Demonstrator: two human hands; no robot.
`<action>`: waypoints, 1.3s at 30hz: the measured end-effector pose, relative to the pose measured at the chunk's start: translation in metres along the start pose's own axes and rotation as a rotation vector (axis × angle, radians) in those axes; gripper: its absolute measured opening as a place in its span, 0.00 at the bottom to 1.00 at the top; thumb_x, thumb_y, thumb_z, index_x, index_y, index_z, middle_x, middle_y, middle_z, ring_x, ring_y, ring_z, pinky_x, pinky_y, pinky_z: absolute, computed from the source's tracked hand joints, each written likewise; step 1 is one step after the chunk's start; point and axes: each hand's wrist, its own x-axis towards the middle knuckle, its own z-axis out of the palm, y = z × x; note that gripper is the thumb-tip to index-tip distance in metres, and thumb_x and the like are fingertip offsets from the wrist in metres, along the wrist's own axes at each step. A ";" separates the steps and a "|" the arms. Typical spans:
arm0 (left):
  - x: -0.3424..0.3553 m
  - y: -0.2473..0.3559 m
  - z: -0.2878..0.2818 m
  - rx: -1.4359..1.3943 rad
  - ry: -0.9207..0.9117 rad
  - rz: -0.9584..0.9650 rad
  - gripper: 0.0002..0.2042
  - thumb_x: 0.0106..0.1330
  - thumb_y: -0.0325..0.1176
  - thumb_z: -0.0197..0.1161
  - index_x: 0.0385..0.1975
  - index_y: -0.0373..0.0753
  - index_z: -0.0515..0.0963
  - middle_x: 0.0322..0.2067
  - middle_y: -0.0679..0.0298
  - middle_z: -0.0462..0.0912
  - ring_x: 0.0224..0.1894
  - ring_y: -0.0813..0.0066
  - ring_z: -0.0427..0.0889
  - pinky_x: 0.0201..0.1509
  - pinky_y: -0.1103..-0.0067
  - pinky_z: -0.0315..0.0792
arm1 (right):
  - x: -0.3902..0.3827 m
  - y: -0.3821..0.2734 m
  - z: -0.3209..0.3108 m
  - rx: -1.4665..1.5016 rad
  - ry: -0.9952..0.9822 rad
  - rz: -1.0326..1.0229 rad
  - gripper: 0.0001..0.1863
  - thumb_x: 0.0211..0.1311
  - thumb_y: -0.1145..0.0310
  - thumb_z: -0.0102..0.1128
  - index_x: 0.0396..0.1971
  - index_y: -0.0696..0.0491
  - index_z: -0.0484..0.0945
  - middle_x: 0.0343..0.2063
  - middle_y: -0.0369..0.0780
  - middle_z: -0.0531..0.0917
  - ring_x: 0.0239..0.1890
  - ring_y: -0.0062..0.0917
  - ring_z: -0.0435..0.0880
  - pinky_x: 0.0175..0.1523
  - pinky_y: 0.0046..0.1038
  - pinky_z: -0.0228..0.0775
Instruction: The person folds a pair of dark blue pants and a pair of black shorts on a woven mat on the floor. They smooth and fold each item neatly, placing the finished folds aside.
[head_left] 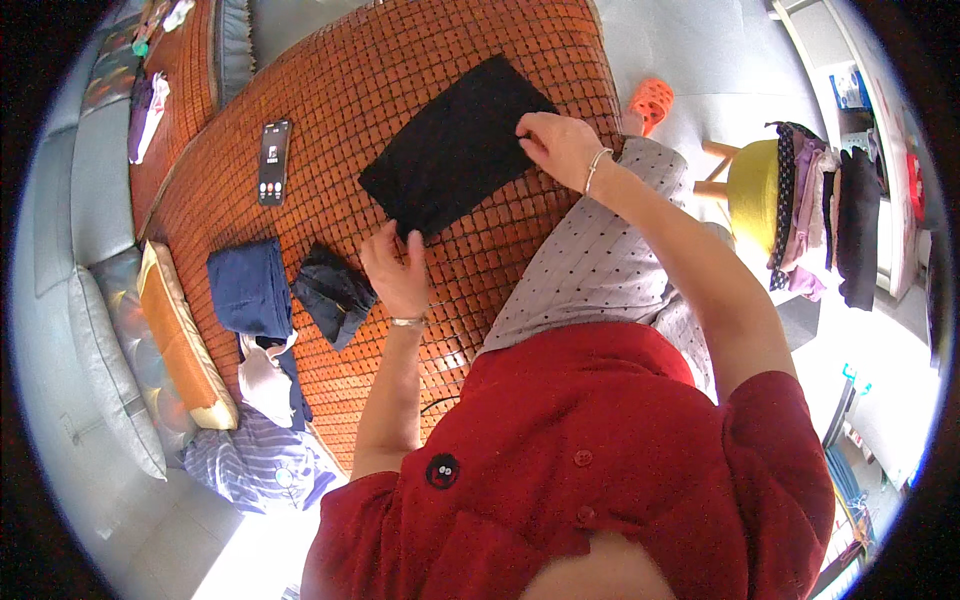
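Observation:
A black folded garment (455,140) lies flat, slantwise, on the brown tiled mat in front of me. Its exact kind I cannot make out. My left hand (397,272) is at its near left corner, with thumb and fingers closing on the fabric there. At the right end of the near edge, my right hand (562,150) pinches the cloth, its fingers bent over the edge. A bracelet circles each wrist. Close to my left hand rests a small dark bundle of cloth (333,296), beside a folded navy garment (248,286).
A phone (273,163) with its screen lit lies on the mat (330,90). Cushions (180,335) and striped clothing (255,462) line the left side. On the right, clothes (806,195) hang over a yellow stool (752,198). An orange clog (652,102) shows beyond my knee.

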 end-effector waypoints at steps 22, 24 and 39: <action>0.010 -0.010 -0.005 0.244 -0.224 0.477 0.22 0.49 0.22 0.62 0.49 0.33 0.75 0.47 0.52 0.75 0.53 0.51 0.73 0.59 0.61 0.68 | -0.019 0.023 -0.038 -0.536 -0.316 -0.103 0.30 0.55 0.66 0.66 0.60 0.49 0.70 0.51 0.40 0.72 0.58 0.35 0.68 0.66 0.37 0.58; 0.009 -0.011 -0.004 0.232 -0.198 0.452 0.21 0.48 0.22 0.63 0.47 0.33 0.77 0.45 0.52 0.76 0.51 0.50 0.75 0.57 0.63 0.70 | -0.019 0.026 -0.034 -0.426 -0.298 -0.065 0.31 0.51 0.68 0.68 0.58 0.49 0.71 0.50 0.40 0.72 0.56 0.36 0.69 0.65 0.37 0.59; -0.012 -0.007 -0.009 0.469 -0.341 0.651 0.31 0.52 0.19 0.55 0.58 0.55 0.75 0.57 0.61 0.70 0.63 0.60 0.66 0.68 0.56 0.60 | -0.011 0.016 -0.040 -0.252 -0.185 -0.090 0.30 0.50 0.68 0.68 0.56 0.47 0.71 0.47 0.40 0.74 0.56 0.38 0.69 0.66 0.40 0.58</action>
